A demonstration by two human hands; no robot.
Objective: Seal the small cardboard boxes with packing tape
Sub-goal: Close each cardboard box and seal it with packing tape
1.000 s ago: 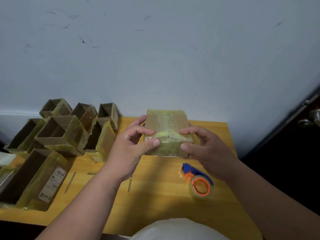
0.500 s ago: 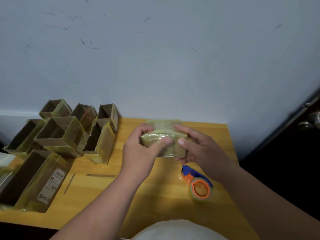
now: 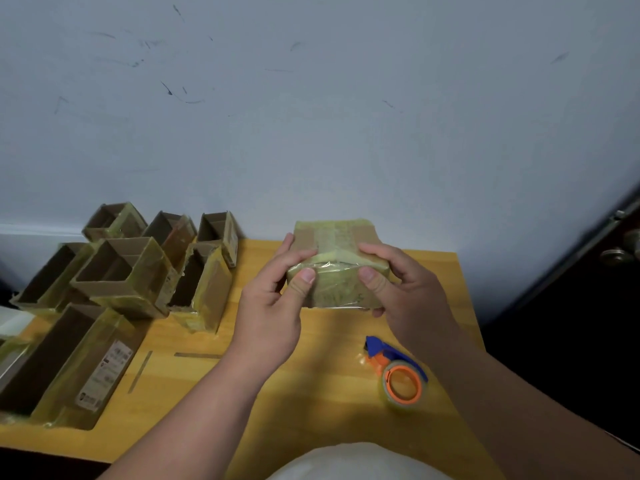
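While both hands are busy up at the middle of the counter, here's the layout going left to right:

Far left: a bunch of open boxes (image 3: 117,275) clustered together on the yellow wooden counter (image 3: 311,393), mouths open, all wrapped in yellowish tape. The long one nearest the front edge has a printed label (image 3: 105,375) on its side.

Left hand (image 3: 273,306): gripping the left side of the small cardboard box (image 3: 337,268), thumb pressed on the near face, fingers curled over the top edge.

Box: held up off the counter between the two hands, closed, with a strip of tape (image 3: 337,237) running across the top and down the front. Looks pretty heavily taped all over.

Right hand (image 3: 405,289): gripping the right side of the same box, thumb on the front face, fingers wrapped round the top and far side.

Near right: tape dispenser (image 3: 398,372), blue and orange with a clear roll, lying flat on the counter just beside the right forearm, nobody touching it.

Far right: a dark door with a knob (image 3: 620,252).
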